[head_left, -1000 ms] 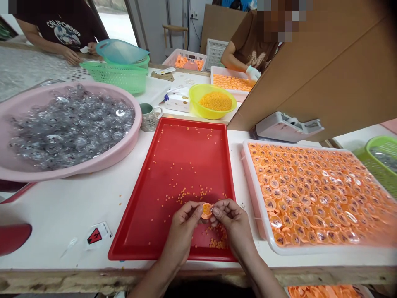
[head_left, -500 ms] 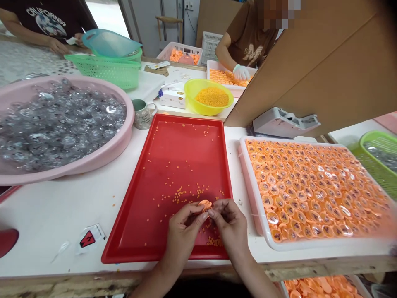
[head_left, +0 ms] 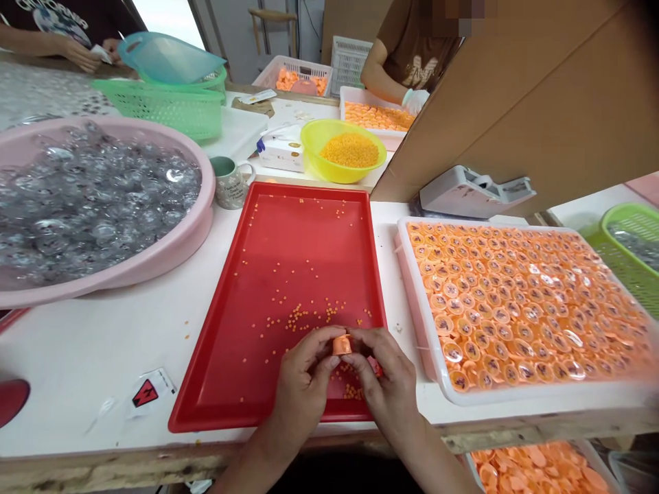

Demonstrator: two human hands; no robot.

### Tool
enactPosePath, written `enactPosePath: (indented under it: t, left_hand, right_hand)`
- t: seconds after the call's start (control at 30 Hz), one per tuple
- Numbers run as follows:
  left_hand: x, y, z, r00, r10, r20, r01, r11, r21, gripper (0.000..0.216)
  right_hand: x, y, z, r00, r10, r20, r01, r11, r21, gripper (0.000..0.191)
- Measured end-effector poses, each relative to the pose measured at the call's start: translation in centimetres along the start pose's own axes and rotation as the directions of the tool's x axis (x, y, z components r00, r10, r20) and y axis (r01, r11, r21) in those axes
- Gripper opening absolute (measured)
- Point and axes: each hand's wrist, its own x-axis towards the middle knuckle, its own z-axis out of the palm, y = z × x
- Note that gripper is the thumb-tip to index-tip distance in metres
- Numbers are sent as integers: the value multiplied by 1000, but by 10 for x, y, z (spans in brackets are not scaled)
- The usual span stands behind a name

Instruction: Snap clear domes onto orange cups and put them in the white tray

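Left hand (head_left: pixel 301 370), right hand (head_left: pixel 386 374), pinching small orange capsule (head_left: pixel 342 345), over red tray (head_left: pixel 272 302)

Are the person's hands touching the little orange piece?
Touching. The head view shows the left hand and the right hand pinching the little orange piece between their fingers.

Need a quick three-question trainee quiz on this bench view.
1. What small item is pinched between the left hand and the right hand?
2. True or false: loose orange granules lie on the red tray.
3. Which holds the clear plastic pieces: A) pink basin, B) yellow bowl, C) white tray?

Key: 1. A small orange cap. 2. True. 3. A.
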Motion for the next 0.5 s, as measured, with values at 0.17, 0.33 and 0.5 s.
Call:
enactPosePath:
  t: [0.17,0.33,0.5]
  left_hand:
    - [0,0,1,1000,13,-17,-11,996,87,23]
    - [-1,2,-2,998,56,-31,-48,974,223,18]
    - [9,-13,-6,989,74,-124,-24,932,362,26]
  right_hand:
    - [-5,3,-2,999,14,-44,-15,1000,-26,17]
    - [-6,0,-3,1000,8,26,-7,998,-55,28]
    - [6,-1,-2,998,-26,49,33,989,-144,30]
